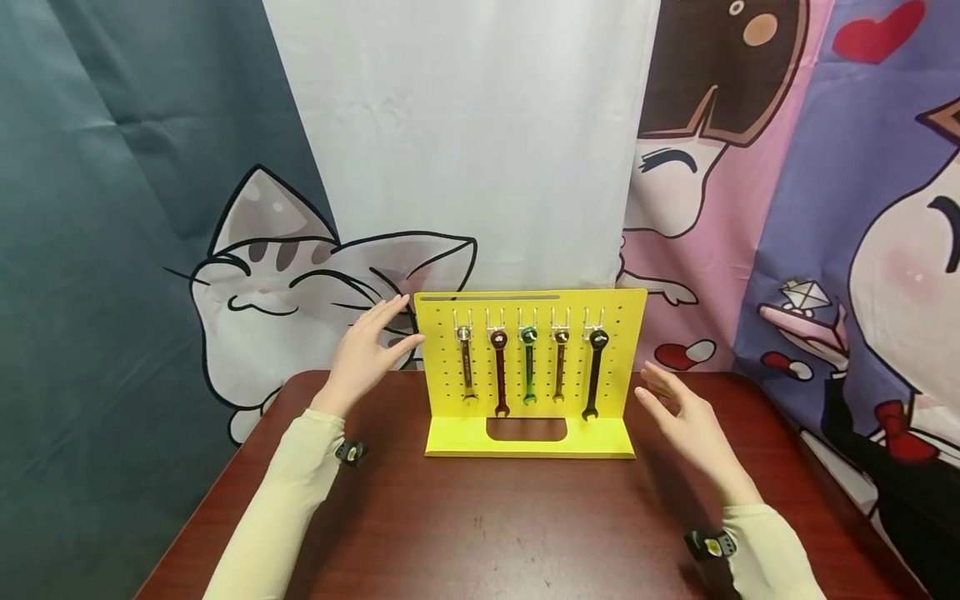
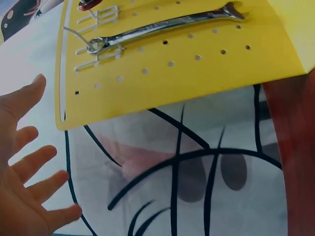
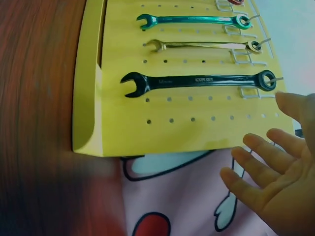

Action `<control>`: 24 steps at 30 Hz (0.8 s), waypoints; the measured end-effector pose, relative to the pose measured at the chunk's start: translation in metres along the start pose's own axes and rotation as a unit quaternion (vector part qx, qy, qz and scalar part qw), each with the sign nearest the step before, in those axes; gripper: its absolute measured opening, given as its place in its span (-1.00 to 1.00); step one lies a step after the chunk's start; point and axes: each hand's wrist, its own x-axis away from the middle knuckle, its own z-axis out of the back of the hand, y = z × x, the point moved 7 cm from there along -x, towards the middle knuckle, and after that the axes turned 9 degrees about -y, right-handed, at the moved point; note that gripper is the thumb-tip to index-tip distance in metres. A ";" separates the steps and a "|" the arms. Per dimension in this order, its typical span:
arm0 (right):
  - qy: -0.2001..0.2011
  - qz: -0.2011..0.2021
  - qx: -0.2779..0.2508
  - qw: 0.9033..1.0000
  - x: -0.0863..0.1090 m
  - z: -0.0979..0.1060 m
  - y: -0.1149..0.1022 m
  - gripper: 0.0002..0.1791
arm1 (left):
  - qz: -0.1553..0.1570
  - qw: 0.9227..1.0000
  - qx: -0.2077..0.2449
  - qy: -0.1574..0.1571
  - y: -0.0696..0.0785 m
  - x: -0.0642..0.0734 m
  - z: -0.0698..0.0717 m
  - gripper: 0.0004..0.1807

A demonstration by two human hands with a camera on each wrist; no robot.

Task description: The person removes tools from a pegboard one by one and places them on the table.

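Observation:
A yellow pegboard stand [image 1: 630, 367] stands upright on the table. Several combination wrenches hang from its wire hooks: a silver wrench [image 1: 467, 367], a dark red wrench [image 1: 501, 375], a green wrench [image 1: 529, 367], a gold wrench [image 1: 560, 367] and a black wrench [image 1: 595, 375]. My left hand [image 1: 367, 354] is beside the board's upper left edge, fingers spread and holding nothing; the silver wrench [image 2: 167, 24] is nearest to it. Beyond the right edge, my right hand [image 1: 686, 421] has its palm turned toward the board, with the black wrench [image 3: 197, 82] closest.
The dark reddish-brown table [image 1: 480, 525] extends in front of the stand. Behind it hangs a cloth backdrop [image 1: 480, 142] with cartoon figures, among them a cat. A cut-out slot [image 1: 527, 429] runs through the stand's lower middle. Dark wrist cameras sit on both cream sleeves [image 1: 288, 492].

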 end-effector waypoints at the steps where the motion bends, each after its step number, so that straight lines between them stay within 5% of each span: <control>1: 0.005 -0.003 -0.011 1.000 -0.002 -0.001 0.000 -0.36 | -0.003 1.000 0.007 0.001 0.002 -0.003 0.000 -0.20; 10: 0.038 -0.016 -0.069 0.997 -0.013 -0.013 0.007 -0.44 | -0.013 0.998 0.065 -0.011 0.013 -0.031 -0.001 -0.31; 24: 0.023 0.020 -0.111 0.993 -0.027 -0.035 -0.005 -0.48 | -0.030 0.996 0.070 -0.053 0.020 -0.056 -0.018 -0.39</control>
